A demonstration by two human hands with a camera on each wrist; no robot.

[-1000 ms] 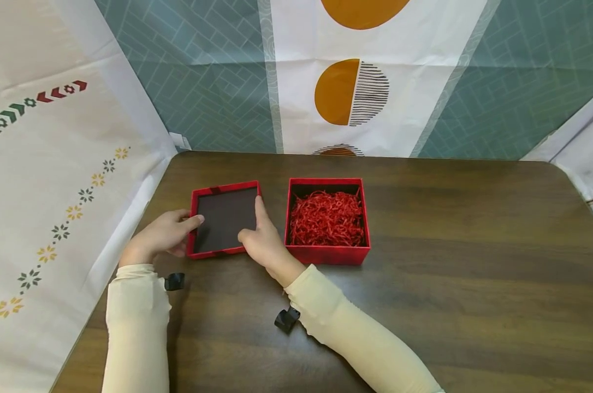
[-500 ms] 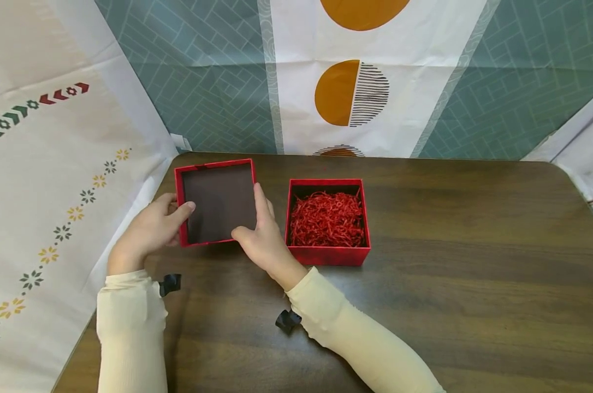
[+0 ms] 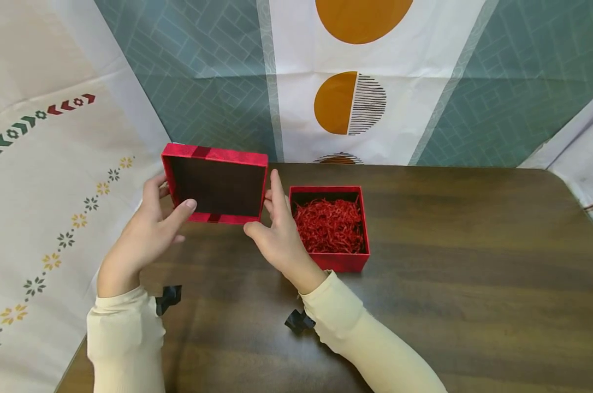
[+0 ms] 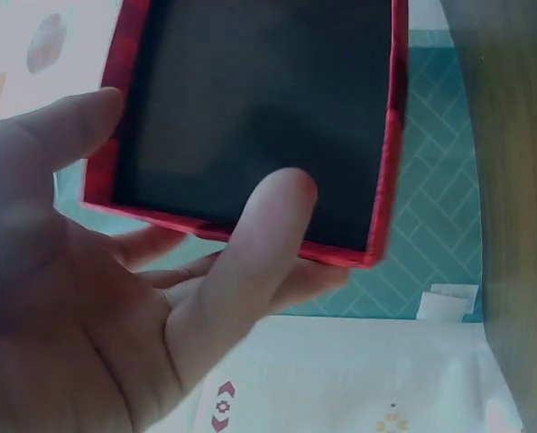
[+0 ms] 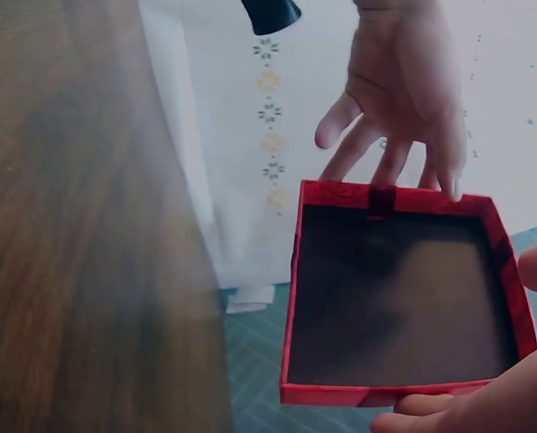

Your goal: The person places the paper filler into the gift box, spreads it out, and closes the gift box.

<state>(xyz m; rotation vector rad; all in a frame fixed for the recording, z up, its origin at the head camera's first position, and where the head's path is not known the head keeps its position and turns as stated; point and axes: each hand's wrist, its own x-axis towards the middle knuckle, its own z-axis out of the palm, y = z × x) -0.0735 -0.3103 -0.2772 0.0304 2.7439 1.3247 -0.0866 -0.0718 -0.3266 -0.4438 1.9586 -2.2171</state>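
Observation:
A square red box lid (image 3: 218, 185) with a dark inside is held up above the left part of the table, its hollow side tilted toward me. My left hand (image 3: 141, 234) grips its left side, thumb over the rim onto the dark inside and fingers behind, as the left wrist view shows. At the opposite side, my right hand (image 3: 286, 240) holds the lid with the thumb near the lower corner and fingertips curling behind the edge. Just right of that hand stands an uncovered red box (image 3: 338, 263), filled with red shredded paper (image 3: 328, 225).
The brown wooden table (image 3: 454, 284) reaches to a patterned curtain (image 3: 218, 93) at the back. A white cloth (image 3: 36, 207) with small flower prints hangs along the left side. A black wrist-camera mount (image 3: 168, 299) sits at the left cuff.
Both hands have lifted the lid from near the table and tipped its far edge up, so its inside faces me more. The box stays put; the head view has shifted slightly.

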